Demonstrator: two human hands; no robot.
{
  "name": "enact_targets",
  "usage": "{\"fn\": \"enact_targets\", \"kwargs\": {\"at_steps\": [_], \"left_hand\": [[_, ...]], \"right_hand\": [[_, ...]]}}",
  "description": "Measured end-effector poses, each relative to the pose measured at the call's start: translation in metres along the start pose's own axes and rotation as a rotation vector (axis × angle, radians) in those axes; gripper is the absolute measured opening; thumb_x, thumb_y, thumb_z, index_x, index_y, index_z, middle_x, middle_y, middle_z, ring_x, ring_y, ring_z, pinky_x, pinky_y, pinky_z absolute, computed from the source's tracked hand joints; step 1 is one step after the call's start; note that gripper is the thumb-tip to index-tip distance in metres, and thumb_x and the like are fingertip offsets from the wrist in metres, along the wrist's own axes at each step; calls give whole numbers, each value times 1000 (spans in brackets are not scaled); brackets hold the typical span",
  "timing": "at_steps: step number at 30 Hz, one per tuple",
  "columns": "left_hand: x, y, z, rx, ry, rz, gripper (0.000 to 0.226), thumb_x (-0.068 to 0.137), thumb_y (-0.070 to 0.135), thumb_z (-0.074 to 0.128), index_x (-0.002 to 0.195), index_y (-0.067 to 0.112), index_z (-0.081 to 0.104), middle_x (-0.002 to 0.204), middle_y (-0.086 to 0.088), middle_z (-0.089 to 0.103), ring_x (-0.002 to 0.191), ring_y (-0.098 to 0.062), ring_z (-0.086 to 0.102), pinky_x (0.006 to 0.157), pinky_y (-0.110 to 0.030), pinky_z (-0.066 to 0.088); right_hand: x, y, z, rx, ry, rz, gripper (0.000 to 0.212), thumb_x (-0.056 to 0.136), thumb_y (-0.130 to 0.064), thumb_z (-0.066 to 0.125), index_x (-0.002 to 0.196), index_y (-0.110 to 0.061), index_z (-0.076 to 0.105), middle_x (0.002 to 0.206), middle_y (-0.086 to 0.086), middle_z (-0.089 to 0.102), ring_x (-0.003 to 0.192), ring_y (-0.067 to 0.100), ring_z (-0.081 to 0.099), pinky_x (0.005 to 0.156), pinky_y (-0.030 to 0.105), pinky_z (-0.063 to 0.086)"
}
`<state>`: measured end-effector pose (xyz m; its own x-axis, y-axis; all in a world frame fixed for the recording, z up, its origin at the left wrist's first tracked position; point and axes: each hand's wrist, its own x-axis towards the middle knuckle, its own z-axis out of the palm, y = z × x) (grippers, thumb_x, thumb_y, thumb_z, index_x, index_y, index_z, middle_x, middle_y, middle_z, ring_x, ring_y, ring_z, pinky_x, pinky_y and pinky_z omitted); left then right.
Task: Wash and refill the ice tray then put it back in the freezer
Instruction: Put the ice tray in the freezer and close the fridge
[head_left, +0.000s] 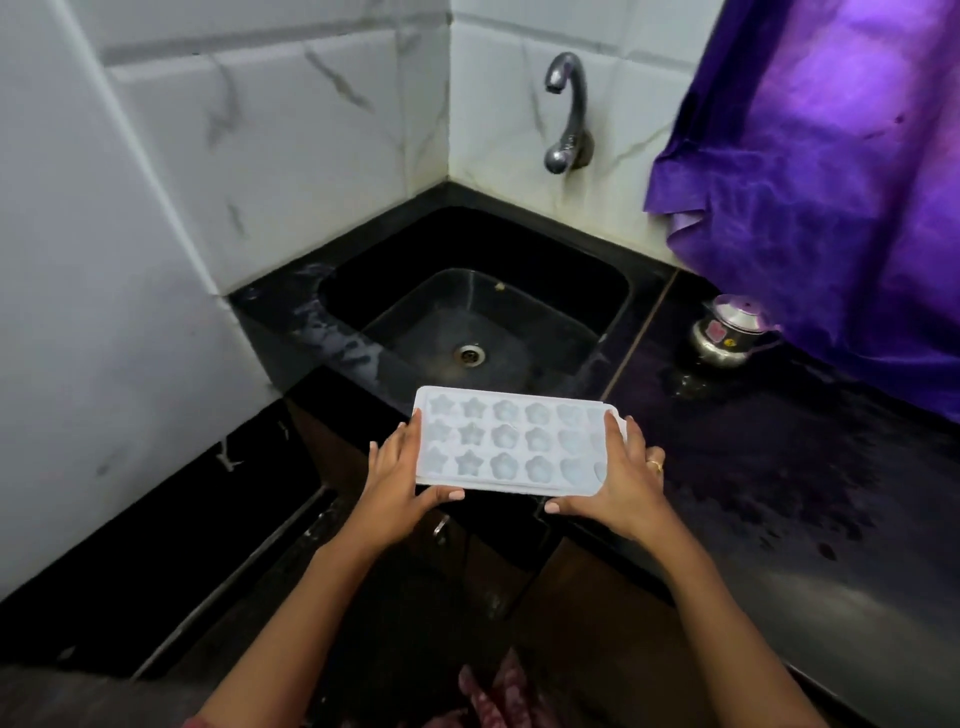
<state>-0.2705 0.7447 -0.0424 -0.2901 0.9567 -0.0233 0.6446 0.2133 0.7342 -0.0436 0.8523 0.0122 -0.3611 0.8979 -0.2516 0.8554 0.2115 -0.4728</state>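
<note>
A white ice tray (511, 441) with star and flower shaped cells is held level in front of me, just short of the near rim of a black sink (613, 296). My left hand (397, 478) grips its left end, thumb under the near edge. My right hand (623, 480), with a ring on one finger, grips the right end. The sink's drain (470, 355) lies beyond the tray. A metal tap (566, 114) sticks out of the tiled wall above the sink; no water runs from it.
A black counter (779, 467) stretches to the right, with a small steel pot (727, 332) near the back. A purple curtain (831, 182) hangs over the counter's far right. White marbled tiles (260, 156) cover the walls to the left and behind.
</note>
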Motion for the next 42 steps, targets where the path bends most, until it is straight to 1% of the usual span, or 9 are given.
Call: {"fn": "enact_targets", "kwargs": {"at_steps": [4, 7, 11, 18, 25, 31, 38, 40, 42], "left_hand": [[-32, -17, -18, -2, 106, -83, 121, 58, 76, 48, 148, 19, -10, 156, -8, 7, 144, -19, -3, 108, -29, -17], [-59, -27, -30, -10, 203, -140, 112, 74, 56, 65, 148, 19, -11, 156, -7, 5, 142, -12, -6, 109, -29, -17], [-95, -37, -38, -6, 336, -226, 115, 62, 71, 51, 147, 22, -10, 156, -5, 5, 133, -2, -9, 109, -29, -17], [-156, -45, -34, -23, 562, -453, 112, 56, 76, 44, 142, 29, -12, 156, -8, 10, 144, -19, 0, 112, -34, -14], [-211, -40, -17, -62, 765, -602, 124, 46, 98, 33, 140, 30, -11, 154, -7, 12, 142, -15, 0, 109, -30, -15], [-254, -35, 9, -50, 919, -730, 120, 49, 97, 32, 139, 32, -13, 154, -5, 11, 135, -4, -4, 111, -30, -13], [-305, -16, 36, -72, 1129, -847, 110, 55, 88, 45, 139, 39, -7, 140, 11, 15, 131, -4, 12, 116, -51, 10], [-319, -12, 43, -103, 1173, -886, 108, 56, 84, 49, 138, 43, -9, 140, 13, 15, 135, -11, 13, 117, -49, 10], [-332, -7, 50, -115, 1226, -916, 109, 54, 90, 44, 138, 45, -8, 141, 14, 14, 135, -11, 13, 116, -35, 7]], "right_hand": [[1, -27, 16, -9, -45, -107, 134, 53, -51, 83, 148, -27, -7, 155, 0, -11, 135, 32, 5, 113, 44, 16], [3, -49, 29, -14, -109, -185, 133, 53, -49, 84, 148, -28, -8, 155, 1, -14, 139, 34, -2, 114, 46, 10], [10, -75, 47, -37, -181, -330, 134, 50, -51, 85, 147, -29, -6, 155, 2, -14, 139, 37, -4, 114, 47, 10], [12, -116, 74, -132, -302, -605, 134, 51, -52, 84, 147, -27, -6, 153, 2, -11, 136, 35, 3, 114, 46, 13], [1, -147, 104, -175, -450, -811, 136, 49, -49, 86, 147, -26, -5, 154, 2, -9, 136, 34, 3, 114, 47, 12], [-20, -169, 131, -277, -541, -990, 137, 49, -53, 84, 148, -25, -6, 154, 3, -8, 134, 34, 8, 114, 46, 15], [-58, -188, 158, -328, -669, -1176, 137, 49, -52, 85, 148, -25, -6, 154, 0, -12, 135, 33, 5, 115, 49, 13], [-71, -194, 165, -340, -700, -1230, 137, 48, -52, 85, 148, -25, -5, 154, 1, -12, 135, 33, 5, 115, 51, 14], [-85, -199, 173, -359, -732, -1281, 136, 49, -51, 85, 148, -25, -4, 154, 1, -12, 135, 33, 5, 115, 50, 14]]}}
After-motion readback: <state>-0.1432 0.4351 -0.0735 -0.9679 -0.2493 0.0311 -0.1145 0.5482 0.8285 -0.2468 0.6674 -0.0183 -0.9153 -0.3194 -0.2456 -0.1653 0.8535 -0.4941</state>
